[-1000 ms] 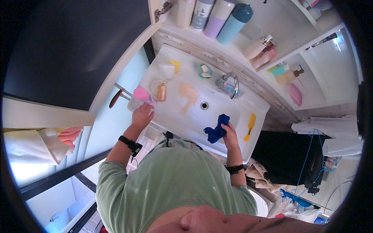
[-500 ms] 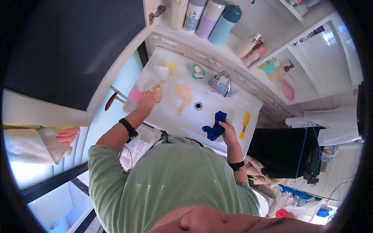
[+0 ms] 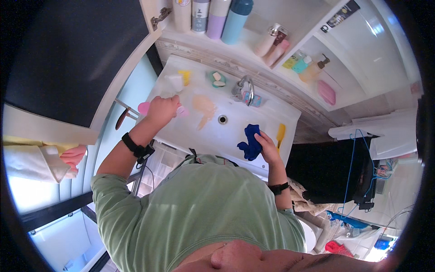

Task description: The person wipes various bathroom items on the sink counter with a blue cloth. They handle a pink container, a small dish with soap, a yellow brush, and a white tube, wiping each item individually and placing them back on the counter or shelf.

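Observation:
My left hand (image 3: 162,110) is closed above the left side of the white washbasin (image 3: 222,147), and its fingers hide most of what they hold. A pink-and-white piece (image 3: 182,110) shows beside the fingertips, and a pink round thing (image 3: 143,108) lies on the other side of the hand. Over the front right of the basin, my right hand (image 3: 268,148) grips a crumpled dark blue cloth (image 3: 252,142). A peach-coloured smear (image 3: 205,109) spreads across the basin surface left of the drain (image 3: 222,119).
A chrome faucet (image 3: 244,88) and green soap dish (image 3: 217,79) stand at the back. A yellow long-handled item (image 3: 281,135) lies at the right rim, another yellow item (image 3: 185,77) back left. Above hangs a cabinet shelf with bottles (image 3: 238,22); its door (image 3: 122,77) stands open.
My left hand has lifted and turned over, now a fist. The tan wooden-looking item under its fingers no longer shows. My right hand still grips the blue cloth; the whole view has shifted slightly.

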Motion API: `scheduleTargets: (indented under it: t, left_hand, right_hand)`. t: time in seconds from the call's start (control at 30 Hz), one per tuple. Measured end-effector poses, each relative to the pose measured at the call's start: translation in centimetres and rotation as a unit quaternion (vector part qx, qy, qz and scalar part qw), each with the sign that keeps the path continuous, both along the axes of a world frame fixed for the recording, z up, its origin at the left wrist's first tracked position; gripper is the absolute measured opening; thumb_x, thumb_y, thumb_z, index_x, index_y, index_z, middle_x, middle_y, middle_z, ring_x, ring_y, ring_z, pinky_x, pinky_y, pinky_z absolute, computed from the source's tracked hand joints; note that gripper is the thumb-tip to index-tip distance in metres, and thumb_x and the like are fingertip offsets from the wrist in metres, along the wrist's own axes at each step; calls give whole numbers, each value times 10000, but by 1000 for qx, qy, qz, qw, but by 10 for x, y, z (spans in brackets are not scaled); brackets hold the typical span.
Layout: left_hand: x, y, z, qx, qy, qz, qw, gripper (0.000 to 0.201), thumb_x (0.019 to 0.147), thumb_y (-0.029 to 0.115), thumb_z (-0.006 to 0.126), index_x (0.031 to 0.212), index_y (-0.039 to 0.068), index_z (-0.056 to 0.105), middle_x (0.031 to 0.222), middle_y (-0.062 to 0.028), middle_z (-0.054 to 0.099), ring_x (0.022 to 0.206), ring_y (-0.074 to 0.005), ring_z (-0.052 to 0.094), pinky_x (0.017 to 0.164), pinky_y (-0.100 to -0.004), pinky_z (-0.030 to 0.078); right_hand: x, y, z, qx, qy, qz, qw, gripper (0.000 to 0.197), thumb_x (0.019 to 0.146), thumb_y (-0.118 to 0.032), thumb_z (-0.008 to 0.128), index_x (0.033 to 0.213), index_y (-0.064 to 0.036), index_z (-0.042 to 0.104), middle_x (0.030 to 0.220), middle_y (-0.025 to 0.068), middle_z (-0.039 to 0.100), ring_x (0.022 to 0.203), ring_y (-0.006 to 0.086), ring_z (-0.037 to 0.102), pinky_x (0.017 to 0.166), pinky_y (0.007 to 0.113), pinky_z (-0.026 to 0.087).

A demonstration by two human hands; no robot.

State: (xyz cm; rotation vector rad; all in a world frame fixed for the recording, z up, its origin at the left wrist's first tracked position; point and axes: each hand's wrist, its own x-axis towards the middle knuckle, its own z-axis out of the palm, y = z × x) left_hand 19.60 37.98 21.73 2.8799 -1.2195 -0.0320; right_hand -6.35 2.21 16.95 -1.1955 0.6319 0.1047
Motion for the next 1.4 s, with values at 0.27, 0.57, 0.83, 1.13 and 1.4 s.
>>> scheduleTargets:
  t: [0.27,0.57,0.83,1.13,1.4]
  left_hand:
    - [-10,-107,59,-410,337,12,847,300,926,302,732,967,5,711,777,-80,704,657,-153,644,620,-299,519]
    - [-53,-194,72,-524,522,36,671,211,986,221,663,981,26,743,806,-25,710,617,-85,621,555,-239,515]
    - [-69,-195,85,-461,525,35,714,275,980,303,683,992,33,735,820,-14,709,655,-83,629,561,-235,496]
    - [-83,-198,85,-457,705,-22,542,413,1032,430,576,1143,47,682,1056,-51,704,923,-135,693,847,-291,565]
    - [-78,-195,92,-480,696,93,526,402,1049,387,526,1147,23,666,1009,-110,710,841,-220,722,778,-349,606]
  right_hand:
    - [42,11,112,-307,-257,66,914,383,965,-219,691,1266,11,638,1134,93,649,1000,202,618,910,298,481]
    - [53,52,139,-731,-282,-7,621,350,766,-222,812,1083,-131,698,1068,199,589,816,368,648,670,430,547]
    - [28,55,141,-739,-236,-3,632,404,755,-241,843,1105,-126,676,1141,229,596,844,399,677,657,426,566]
    - [50,45,139,-680,-221,-129,687,397,818,-252,812,1149,-83,673,1164,255,580,863,443,672,686,462,564]
    - [42,39,149,-691,-240,9,682,311,853,-264,772,1123,-121,715,1120,227,592,810,385,674,663,432,557]
